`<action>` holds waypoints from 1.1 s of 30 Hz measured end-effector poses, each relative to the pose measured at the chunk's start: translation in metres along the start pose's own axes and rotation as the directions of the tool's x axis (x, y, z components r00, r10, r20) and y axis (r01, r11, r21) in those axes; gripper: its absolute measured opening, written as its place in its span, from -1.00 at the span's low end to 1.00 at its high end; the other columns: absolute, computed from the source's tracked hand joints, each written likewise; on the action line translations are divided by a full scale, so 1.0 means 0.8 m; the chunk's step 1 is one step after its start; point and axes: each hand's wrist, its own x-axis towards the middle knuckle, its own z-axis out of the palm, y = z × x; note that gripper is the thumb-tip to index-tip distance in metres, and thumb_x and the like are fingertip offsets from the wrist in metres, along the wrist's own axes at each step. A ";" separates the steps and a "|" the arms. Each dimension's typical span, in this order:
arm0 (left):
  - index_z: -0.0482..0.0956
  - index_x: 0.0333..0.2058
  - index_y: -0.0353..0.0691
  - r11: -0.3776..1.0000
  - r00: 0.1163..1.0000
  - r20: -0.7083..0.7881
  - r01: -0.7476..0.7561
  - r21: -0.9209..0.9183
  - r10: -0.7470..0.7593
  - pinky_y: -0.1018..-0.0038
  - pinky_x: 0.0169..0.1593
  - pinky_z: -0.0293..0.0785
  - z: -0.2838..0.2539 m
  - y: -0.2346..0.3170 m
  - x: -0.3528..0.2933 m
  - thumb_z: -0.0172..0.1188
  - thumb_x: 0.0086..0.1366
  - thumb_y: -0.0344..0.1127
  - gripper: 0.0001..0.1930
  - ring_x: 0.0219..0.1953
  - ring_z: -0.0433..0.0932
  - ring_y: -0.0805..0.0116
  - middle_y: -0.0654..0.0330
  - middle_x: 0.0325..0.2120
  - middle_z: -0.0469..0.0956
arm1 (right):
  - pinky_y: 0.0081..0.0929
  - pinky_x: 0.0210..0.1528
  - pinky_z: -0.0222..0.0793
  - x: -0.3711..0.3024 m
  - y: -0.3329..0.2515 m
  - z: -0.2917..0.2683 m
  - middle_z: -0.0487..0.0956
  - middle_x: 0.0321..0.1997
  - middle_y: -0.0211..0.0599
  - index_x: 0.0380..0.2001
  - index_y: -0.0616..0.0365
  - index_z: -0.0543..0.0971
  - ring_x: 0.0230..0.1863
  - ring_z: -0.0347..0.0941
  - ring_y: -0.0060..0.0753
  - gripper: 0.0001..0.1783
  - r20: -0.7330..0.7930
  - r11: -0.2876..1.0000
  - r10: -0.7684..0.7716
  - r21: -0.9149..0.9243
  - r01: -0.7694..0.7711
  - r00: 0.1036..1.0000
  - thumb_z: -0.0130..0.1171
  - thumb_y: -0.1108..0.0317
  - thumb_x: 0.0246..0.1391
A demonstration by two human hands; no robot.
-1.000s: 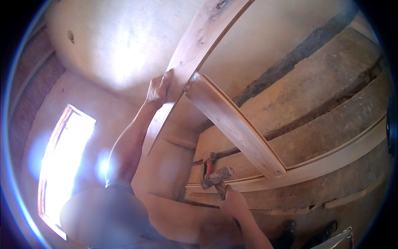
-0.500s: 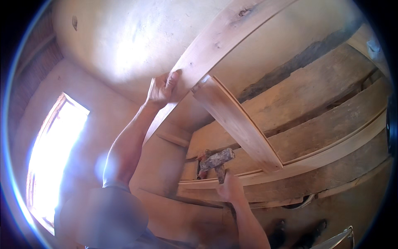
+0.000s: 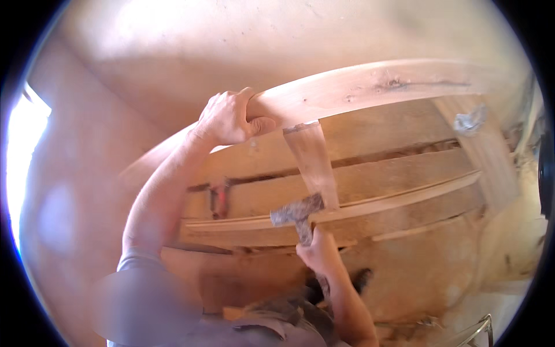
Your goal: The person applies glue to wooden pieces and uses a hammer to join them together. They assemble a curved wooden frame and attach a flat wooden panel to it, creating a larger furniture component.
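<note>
My left hand (image 3: 231, 118) is closed over a long pale wooden board (image 3: 347, 87), its thumb on the near face and its fingers over the far edge. In my right hand (image 3: 319, 250) is a hammer (image 3: 298, 211) with a worn, pale-splotched head, held by the handle near the head. A short wooden crosspiece (image 3: 312, 159) runs from the long board down toward a narrow wooden rail (image 3: 404, 199). The hammer head is in front of the crosspiece's lower end; whether they touch I cannot tell.
Rough wide planks (image 3: 381, 173) lie behind the frame. A wider board (image 3: 485, 156) crosses at the right, with a crumpled shiny scrap (image 3: 471, 120) on it. A red and dark tool (image 3: 219, 199) rests on the planks. A bright window (image 3: 26, 156) is at the left.
The view has swung, so the long board now lies flatter across it and the right-hand board shows more fully. My left hand still grips the board; my right still holds the hammer.
</note>
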 end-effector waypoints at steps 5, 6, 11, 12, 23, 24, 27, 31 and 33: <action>0.53 -0.14 -0.40 0.995 0.999 0.043 0.011 -0.101 -0.007 0.08 -0.06 0.51 -0.004 -0.002 0.000 0.45 0.08 0.14 -0.34 -0.15 0.61 -0.18 -0.15 -0.37 0.65 | 0.00 -0.18 0.47 0.030 -0.199 -0.175 0.59 -0.33 0.23 -0.21 0.28 0.45 -0.22 0.57 0.28 -0.73 -0.319 0.930 -0.195 -0.360 0.072 0.927 0.17 0.40 0.02; 0.53 -0.16 -0.39 0.992 0.999 0.031 -0.007 -0.130 0.012 0.08 -0.07 0.51 -0.003 -0.006 0.000 0.45 0.08 0.14 -0.35 -0.18 0.62 -0.18 -0.15 -0.38 0.65 | -0.09 -0.15 0.47 0.040 -0.247 -0.203 0.57 -0.33 0.18 -0.20 0.30 0.44 -0.23 0.57 0.15 -0.75 -0.357 0.902 -0.308 -0.406 0.150 0.882 0.14 0.44 0.04; 0.54 -0.27 -0.37 0.976 0.997 0.050 -0.038 -0.214 0.050 0.10 -0.13 0.53 0.001 -0.012 -0.002 0.44 0.08 0.14 -0.39 -0.27 0.64 -0.18 -0.14 -0.46 0.64 | -0.06 -0.09 0.49 0.112 -0.402 -0.257 0.62 -0.29 0.15 -0.14 0.28 0.43 -0.17 0.60 0.14 -0.76 -0.296 0.594 -0.329 -0.803 -0.047 0.897 0.05 0.53 0.09; 0.54 -0.26 -0.37 0.975 0.997 0.029 -0.064 -0.214 0.072 0.09 -0.14 0.54 0.002 -0.009 0.000 0.44 0.08 0.14 -0.39 -0.28 0.65 -0.18 -0.13 -0.46 0.64 | -0.03 -0.07 0.49 0.120 -0.406 -0.262 0.63 -0.27 0.15 -0.14 0.28 0.44 -0.15 0.61 0.15 -0.76 -0.253 0.468 -0.320 -0.880 -0.080 0.913 0.05 0.53 0.08; 0.50 -0.14 -0.39 0.983 0.989 0.100 -0.092 -0.161 0.109 0.12 -0.07 0.53 0.003 -0.022 -0.017 0.37 0.17 0.11 -0.40 -0.21 0.66 -0.11 -0.10 -0.36 0.66 | 0.02 -0.02 0.47 0.133 -0.381 -0.234 0.64 -0.22 0.22 -0.09 0.27 0.48 -0.09 0.59 0.23 -0.65 -0.147 0.288 -0.238 -0.955 -0.075 0.960 0.09 0.52 -0.02; 0.50 -0.14 -0.38 0.979 0.989 0.091 -0.101 -0.178 0.119 0.12 -0.06 0.53 0.003 -0.024 -0.021 0.37 0.17 0.09 -0.41 -0.20 0.66 -0.10 -0.10 -0.35 0.66 | 0.02 -0.02 0.46 0.132 -0.378 -0.239 0.63 -0.22 0.23 -0.06 0.27 0.48 -0.10 0.59 0.23 -0.63 -0.154 0.354 -0.293 -0.934 -0.043 0.944 0.09 0.52 -0.01; 0.50 -0.14 -0.37 0.968 0.983 0.123 -0.108 -0.227 0.139 0.12 -0.01 0.51 -0.007 -0.021 -0.019 0.38 0.17 0.04 -0.45 -0.17 0.65 -0.08 -0.11 -0.31 0.66 | -0.13 -0.04 0.47 0.117 -0.420 -0.247 0.63 -0.24 0.15 0.07 0.36 0.43 -0.16 0.61 0.09 -0.50 -0.235 0.479 -0.351 -0.877 -0.042 0.907 0.11 0.50 -0.01; 0.50 -0.15 -0.34 0.973 0.986 0.126 -0.082 -0.215 0.111 0.12 -0.01 0.50 -0.004 -0.017 -0.023 0.41 0.14 -0.03 -0.49 -0.18 0.65 -0.08 -0.10 -0.31 0.66 | -0.20 -0.07 0.49 0.121 -0.434 -0.245 0.65 -0.21 0.11 0.15 0.41 0.40 -0.16 0.63 0.01 -0.41 -0.283 0.418 -0.347 -0.900 -0.123 0.894 0.16 0.49 -0.02; 0.51 -0.17 -0.33 0.978 0.980 0.163 -0.083 -0.189 0.115 0.12 -0.03 0.51 -0.007 -0.013 -0.026 0.43 0.12 -0.05 -0.51 -0.18 0.65 -0.07 -0.10 -0.32 0.66 | -0.05 -0.10 0.51 0.123 -0.387 -0.251 0.63 -0.29 0.22 -0.10 0.35 0.46 -0.20 0.61 0.20 -0.67 -0.053 0.177 -0.355 -0.984 0.011 0.933 0.09 0.52 0.01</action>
